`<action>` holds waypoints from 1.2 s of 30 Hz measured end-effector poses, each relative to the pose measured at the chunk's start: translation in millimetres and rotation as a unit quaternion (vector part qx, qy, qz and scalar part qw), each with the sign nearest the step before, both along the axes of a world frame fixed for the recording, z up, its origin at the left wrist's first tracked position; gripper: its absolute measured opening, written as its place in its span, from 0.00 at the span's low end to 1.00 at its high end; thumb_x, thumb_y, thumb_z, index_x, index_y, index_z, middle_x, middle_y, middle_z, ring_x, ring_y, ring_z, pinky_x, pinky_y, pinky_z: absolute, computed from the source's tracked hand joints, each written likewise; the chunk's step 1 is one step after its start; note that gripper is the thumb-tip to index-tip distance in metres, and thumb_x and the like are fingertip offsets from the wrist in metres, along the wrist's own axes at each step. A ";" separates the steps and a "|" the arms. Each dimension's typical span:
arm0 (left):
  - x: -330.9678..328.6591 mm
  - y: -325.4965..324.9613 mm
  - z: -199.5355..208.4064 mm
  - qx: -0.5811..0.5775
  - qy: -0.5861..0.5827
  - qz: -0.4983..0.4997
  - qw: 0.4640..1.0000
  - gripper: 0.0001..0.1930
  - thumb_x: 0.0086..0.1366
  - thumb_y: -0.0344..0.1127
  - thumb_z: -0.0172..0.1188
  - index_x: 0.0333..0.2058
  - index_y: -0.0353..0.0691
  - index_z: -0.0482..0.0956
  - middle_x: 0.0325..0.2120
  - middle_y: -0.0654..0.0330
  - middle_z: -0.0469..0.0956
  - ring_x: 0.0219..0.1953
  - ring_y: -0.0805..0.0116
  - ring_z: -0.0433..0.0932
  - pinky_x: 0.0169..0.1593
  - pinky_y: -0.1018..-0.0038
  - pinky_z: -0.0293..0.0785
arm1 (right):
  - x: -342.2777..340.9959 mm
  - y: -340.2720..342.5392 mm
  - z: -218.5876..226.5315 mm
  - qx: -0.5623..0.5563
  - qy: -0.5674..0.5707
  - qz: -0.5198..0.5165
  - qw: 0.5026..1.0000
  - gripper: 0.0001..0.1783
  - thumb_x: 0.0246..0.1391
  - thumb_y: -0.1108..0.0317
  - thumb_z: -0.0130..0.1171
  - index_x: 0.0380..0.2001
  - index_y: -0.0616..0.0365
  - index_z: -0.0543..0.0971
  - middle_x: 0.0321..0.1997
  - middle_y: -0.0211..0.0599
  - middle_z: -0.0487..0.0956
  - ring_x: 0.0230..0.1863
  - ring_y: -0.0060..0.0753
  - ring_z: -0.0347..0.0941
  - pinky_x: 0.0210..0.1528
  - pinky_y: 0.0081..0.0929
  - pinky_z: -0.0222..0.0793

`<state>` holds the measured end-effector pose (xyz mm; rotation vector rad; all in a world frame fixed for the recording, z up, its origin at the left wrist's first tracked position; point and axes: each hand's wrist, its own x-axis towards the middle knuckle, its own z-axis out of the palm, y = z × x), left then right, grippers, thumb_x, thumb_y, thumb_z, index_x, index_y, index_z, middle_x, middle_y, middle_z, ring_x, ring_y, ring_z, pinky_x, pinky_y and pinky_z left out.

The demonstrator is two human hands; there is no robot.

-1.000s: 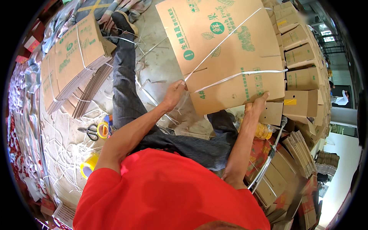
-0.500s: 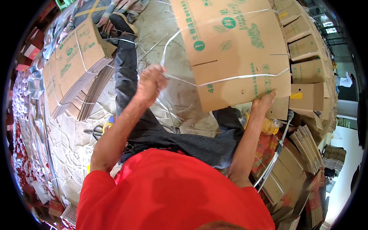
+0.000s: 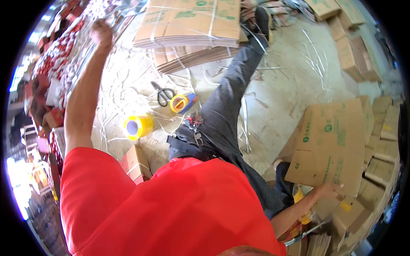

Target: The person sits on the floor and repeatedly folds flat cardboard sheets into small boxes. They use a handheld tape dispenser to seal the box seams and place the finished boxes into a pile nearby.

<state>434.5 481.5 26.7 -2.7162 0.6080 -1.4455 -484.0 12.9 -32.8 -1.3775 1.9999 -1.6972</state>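
My left hand (image 3: 101, 33) is raised at the far left with its arm stretched out, fingers curled into a fist. Whatever it holds, if anything, is too blurred to make out. My right hand (image 3: 328, 190) grips the near edge of a flattened cardboard box (image 3: 331, 147) with green print, which stands tilted beside my bent leg at the right. No strap shows across that cardboard. Between my left arm and my outstretched leg, black-handled scissors (image 3: 163, 94) lie on the floor beside a yellow and blue tape dispenser (image 3: 183, 103). A yellow tape roll (image 3: 138, 127) is nearer to me.
Strapped stacks of flattened boxes (image 3: 192, 23) lie at the far middle, by my shoe (image 3: 263, 23). White strapping scraps (image 3: 124, 81) litter the floor. Folded-open cartons (image 3: 384, 160) line the right side. Red and white goods (image 3: 60, 55) are piled along the left.
The view has turned left. My left hand has swung from beside the cardboard out to the far left. The white strap across the cardboard no longer shows; my right hand stays at its near edge.
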 end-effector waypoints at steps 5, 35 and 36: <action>-5.1 216.3 -15.6 0.273 0.045 0.266 0.923 0.15 0.69 0.42 0.53 0.47 0.42 0.80 0.43 0.50 0.81 0.47 0.56 0.79 0.50 0.58 0.71 | 7.5 6.5 3.1 -0.023 0.027 0.014 0.999 0.36 0.70 0.44 0.58 0.31 0.76 0.76 0.37 0.61 0.82 0.34 0.45 0.78 0.34 0.46 0.78; -414.0 -413.5 -41.5 0.031 0.416 -0.676 0.607 0.14 0.64 0.38 0.66 0.42 0.34 0.81 0.41 0.46 0.81 0.45 0.42 0.78 0.51 0.55 0.74 | 9.5 33.0 -56.9 0.131 -0.180 0.101 0.970 0.40 0.74 0.40 0.45 0.72 0.63 0.60 0.71 0.48 0.66 0.71 0.44 0.60 0.73 0.40 0.52; -418.4 -402.5 -31.0 0.067 0.430 -0.679 0.591 0.12 0.65 0.37 0.66 0.42 0.34 0.80 0.39 0.46 0.81 0.44 0.43 0.78 0.50 0.55 0.74 | 10.3 30.7 -54.9 0.142 -0.237 0.107 0.955 0.43 0.74 0.38 0.44 0.74 0.62 0.58 0.75 0.48 0.63 0.75 0.43 0.56 0.76 0.40 0.48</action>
